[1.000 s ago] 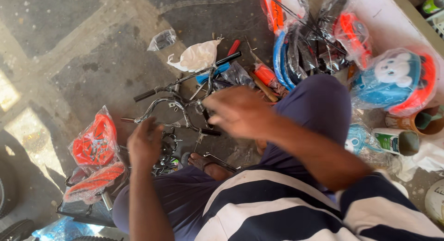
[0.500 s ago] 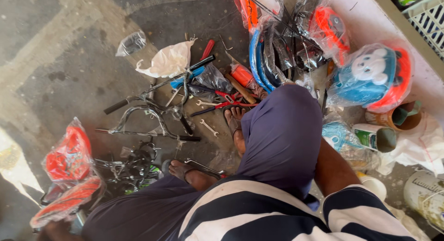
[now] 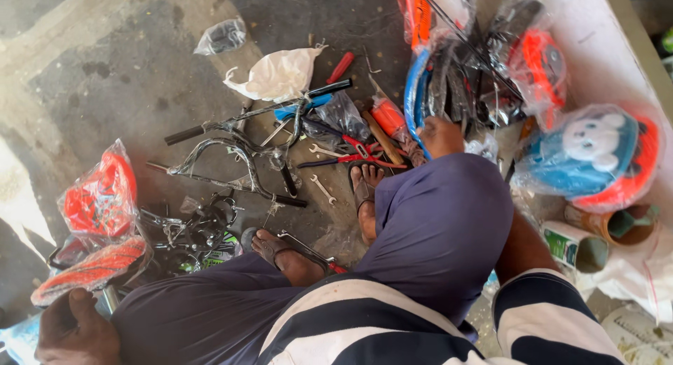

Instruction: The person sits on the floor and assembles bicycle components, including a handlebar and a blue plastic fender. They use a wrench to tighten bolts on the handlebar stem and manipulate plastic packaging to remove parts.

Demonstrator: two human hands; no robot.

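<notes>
My right hand (image 3: 440, 136) reaches past my knee, touching bagged blue rims (image 3: 415, 91), grip unclear | my left hand (image 3: 73, 330) rests curled, empty, by the orange seat (image 3: 87, 270).

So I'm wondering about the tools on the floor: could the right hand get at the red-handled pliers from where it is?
Probably yes. The right hand rests past the raised knee, just beside the red-handled pliers on the floor. Only a wooden-handled tool lies between them, and nothing covers the pliers.
</notes>
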